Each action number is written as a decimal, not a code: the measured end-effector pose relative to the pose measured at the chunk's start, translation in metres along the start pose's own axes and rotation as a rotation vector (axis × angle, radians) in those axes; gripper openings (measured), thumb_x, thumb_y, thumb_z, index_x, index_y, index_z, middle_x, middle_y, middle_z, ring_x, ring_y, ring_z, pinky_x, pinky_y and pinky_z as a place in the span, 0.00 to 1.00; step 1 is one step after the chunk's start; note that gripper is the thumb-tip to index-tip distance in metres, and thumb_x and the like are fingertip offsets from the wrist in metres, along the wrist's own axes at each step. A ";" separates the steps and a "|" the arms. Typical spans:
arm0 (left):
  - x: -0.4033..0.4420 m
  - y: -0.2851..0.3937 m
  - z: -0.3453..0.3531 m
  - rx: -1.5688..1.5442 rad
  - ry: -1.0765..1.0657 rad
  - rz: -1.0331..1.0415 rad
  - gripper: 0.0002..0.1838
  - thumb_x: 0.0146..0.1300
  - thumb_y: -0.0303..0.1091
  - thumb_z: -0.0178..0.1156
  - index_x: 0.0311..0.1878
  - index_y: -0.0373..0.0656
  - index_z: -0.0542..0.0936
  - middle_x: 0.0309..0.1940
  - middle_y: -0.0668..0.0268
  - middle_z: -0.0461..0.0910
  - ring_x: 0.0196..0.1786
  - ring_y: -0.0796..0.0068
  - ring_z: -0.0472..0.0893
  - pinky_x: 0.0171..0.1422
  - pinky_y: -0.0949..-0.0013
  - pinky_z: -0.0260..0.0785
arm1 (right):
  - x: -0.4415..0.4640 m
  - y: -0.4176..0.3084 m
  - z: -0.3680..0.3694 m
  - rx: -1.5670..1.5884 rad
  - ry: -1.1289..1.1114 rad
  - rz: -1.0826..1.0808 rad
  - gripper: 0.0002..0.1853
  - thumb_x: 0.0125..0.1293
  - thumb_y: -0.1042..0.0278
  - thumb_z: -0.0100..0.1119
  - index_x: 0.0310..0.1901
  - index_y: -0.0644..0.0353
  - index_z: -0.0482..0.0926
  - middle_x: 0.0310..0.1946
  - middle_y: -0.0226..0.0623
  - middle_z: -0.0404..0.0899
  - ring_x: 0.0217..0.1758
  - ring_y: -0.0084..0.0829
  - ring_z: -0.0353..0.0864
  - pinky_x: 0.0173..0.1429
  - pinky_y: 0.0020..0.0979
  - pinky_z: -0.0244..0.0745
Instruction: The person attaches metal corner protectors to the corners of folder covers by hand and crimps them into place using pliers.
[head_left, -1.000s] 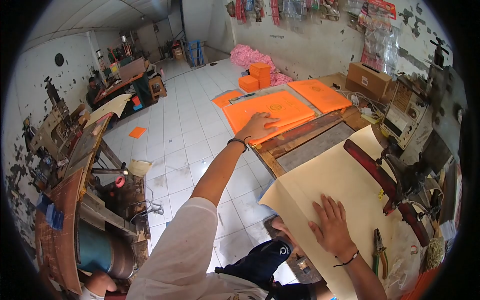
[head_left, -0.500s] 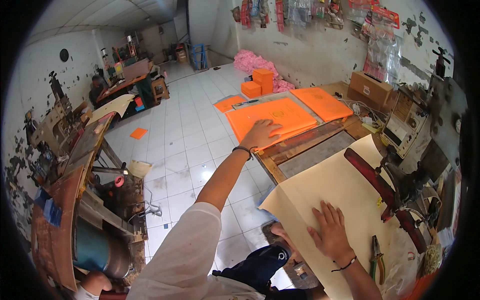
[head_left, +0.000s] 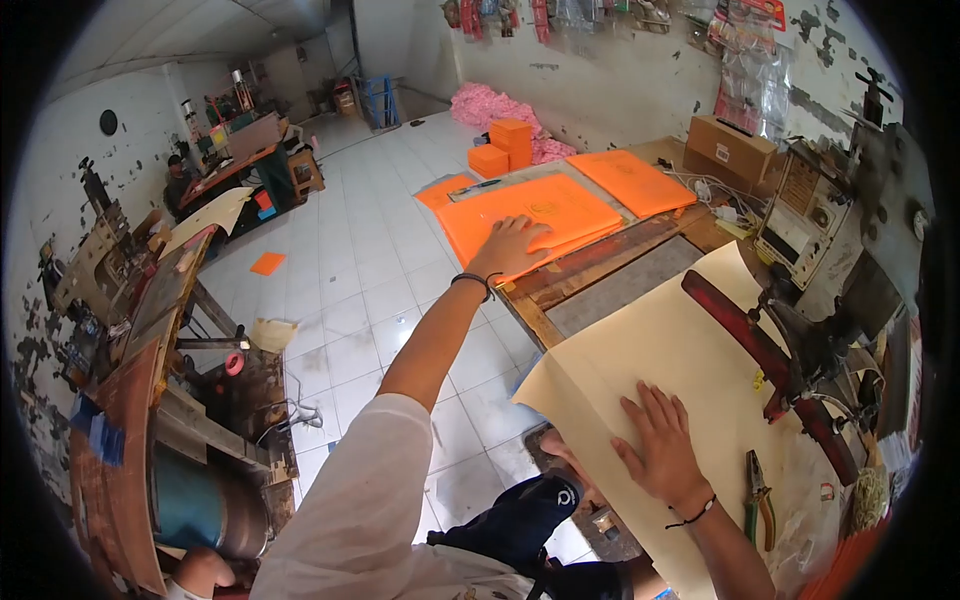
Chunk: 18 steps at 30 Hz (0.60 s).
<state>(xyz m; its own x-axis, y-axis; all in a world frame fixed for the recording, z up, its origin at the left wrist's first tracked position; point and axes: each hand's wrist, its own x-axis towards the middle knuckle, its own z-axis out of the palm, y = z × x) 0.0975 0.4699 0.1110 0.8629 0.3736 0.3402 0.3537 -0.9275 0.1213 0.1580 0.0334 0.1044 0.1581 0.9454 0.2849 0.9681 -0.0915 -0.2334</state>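
Note:
My left hand [head_left: 512,246] reaches out and rests on a stack of flat orange covers [head_left: 575,207], fingers spread over the near left part. The top cover carries a faint round printed emblem. My right hand [head_left: 660,445] lies open and flat on a large cream sheet [head_left: 640,360] that covers the near worktable. The sheet's left edge curls up. A pair of pliers [head_left: 758,505] with green and orange handles lies to the right of that hand. A dark red metal bar of a machine [head_left: 740,330] stands over the sheet's right side.
Another orange stack [head_left: 632,182] lies farther right, before a cardboard box [head_left: 728,152]. Small orange blocks [head_left: 508,143] and a pink heap [head_left: 490,105] are beyond the table. At left stands a workbench [head_left: 150,300] with a blue-green drum [head_left: 190,500] beneath. Another person [head_left: 178,180] sits far back.
The view has shifted slightly, so the room sits a little farther left and higher. Both hands stay on the same surfaces, with little visible movement.

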 end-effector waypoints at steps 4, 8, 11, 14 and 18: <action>0.001 0.000 0.002 0.016 0.034 -0.001 0.27 0.71 0.58 0.52 0.69 0.58 0.72 0.67 0.53 0.68 0.71 0.49 0.65 0.77 0.48 0.53 | 0.002 -0.001 -0.001 -0.014 -0.024 0.015 0.30 0.70 0.51 0.56 0.67 0.63 0.71 0.72 0.59 0.61 0.76 0.55 0.59 0.78 0.59 0.47; 0.002 -0.001 0.002 0.002 0.008 -0.001 0.27 0.72 0.57 0.51 0.69 0.56 0.72 0.67 0.53 0.68 0.71 0.49 0.64 0.77 0.48 0.53 | 0.001 -0.001 0.001 -0.020 -0.020 0.013 0.30 0.70 0.52 0.56 0.67 0.63 0.71 0.72 0.59 0.61 0.76 0.55 0.59 0.79 0.59 0.47; 0.002 -0.003 0.004 -0.005 0.023 0.018 0.27 0.73 0.57 0.50 0.69 0.55 0.72 0.66 0.53 0.68 0.71 0.49 0.64 0.77 0.49 0.52 | 0.000 -0.001 0.001 -0.036 -0.012 0.003 0.28 0.71 0.54 0.55 0.67 0.63 0.71 0.72 0.59 0.61 0.76 0.55 0.59 0.78 0.59 0.47; 0.002 -0.005 0.008 -0.004 0.028 0.024 0.27 0.73 0.57 0.49 0.68 0.54 0.72 0.65 0.53 0.68 0.70 0.49 0.64 0.77 0.50 0.52 | 0.000 0.001 0.002 -0.032 -0.009 -0.002 0.26 0.71 0.58 0.55 0.66 0.62 0.71 0.72 0.58 0.61 0.75 0.55 0.59 0.78 0.59 0.48; 0.003 -0.005 0.006 -0.014 0.008 0.020 0.27 0.74 0.56 0.48 0.68 0.54 0.72 0.65 0.54 0.68 0.70 0.50 0.64 0.77 0.50 0.51 | 0.001 -0.001 0.000 -0.009 0.005 0.006 0.25 0.70 0.63 0.55 0.66 0.62 0.71 0.72 0.56 0.62 0.75 0.54 0.60 0.78 0.58 0.49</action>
<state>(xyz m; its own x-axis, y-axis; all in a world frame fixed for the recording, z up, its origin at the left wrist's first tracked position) 0.1007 0.4759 0.1062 0.8667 0.3552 0.3502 0.3315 -0.9348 0.1277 0.1574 0.0343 0.1045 0.1646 0.9433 0.2882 0.9688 -0.0998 -0.2269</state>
